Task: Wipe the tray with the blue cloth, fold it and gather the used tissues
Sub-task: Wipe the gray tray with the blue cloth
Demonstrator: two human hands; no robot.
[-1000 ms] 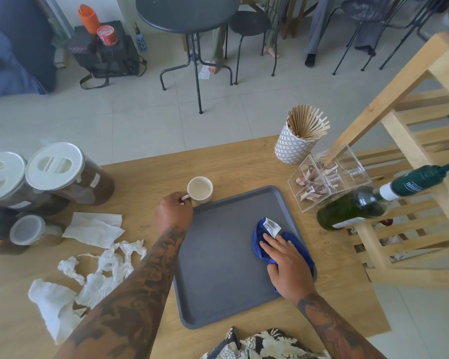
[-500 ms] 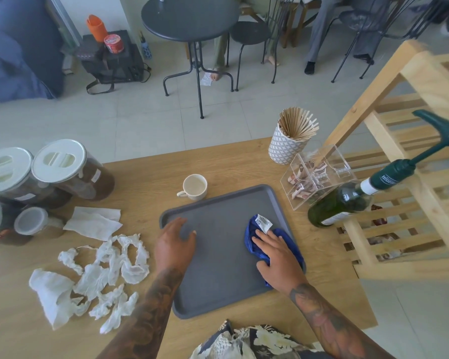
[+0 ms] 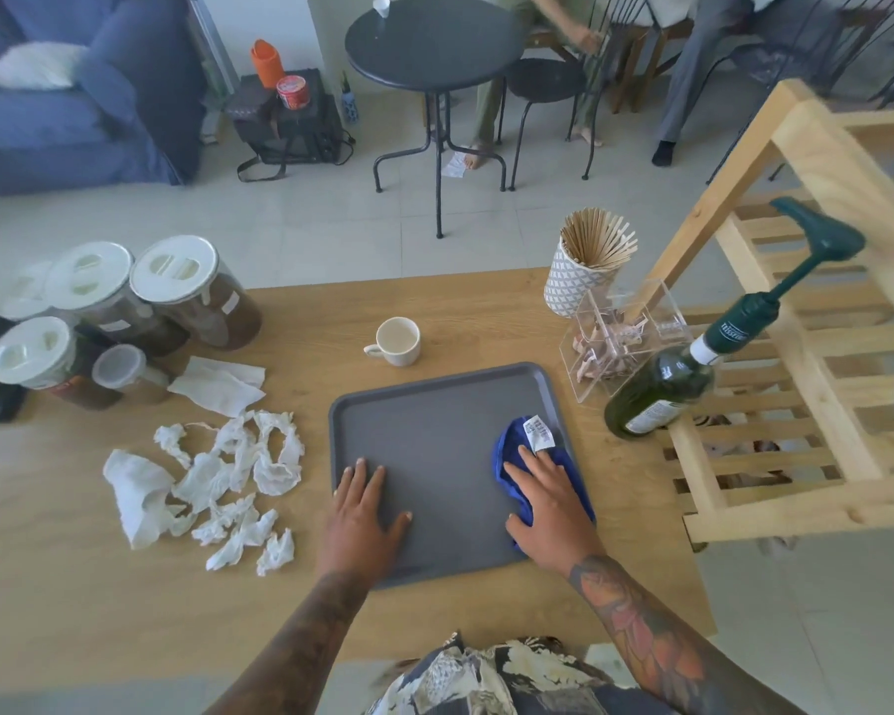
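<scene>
Left hand [image 3: 365, 513] spread flat on grey tray [image 3: 434, 436], right hand [image 3: 548, 500] flat, pressing blue cloth [image 3: 512, 446] at tray's right edge, used tissues [image 3: 212, 482] left of left hand on worktop [image 3: 290, 322], cup [image 3: 397, 341] beyond tray, green bottle [image 3: 661, 394] right of right hand, jars [image 3: 125, 312] far left

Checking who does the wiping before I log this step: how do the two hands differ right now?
The right hand presses flat on the blue cloth at the tray's right side; the left hand lies directly on bare tray near its left edge. The right hand has cloth under it, the left nothing. Both have straight, spread fingers and grip nothing.
</scene>
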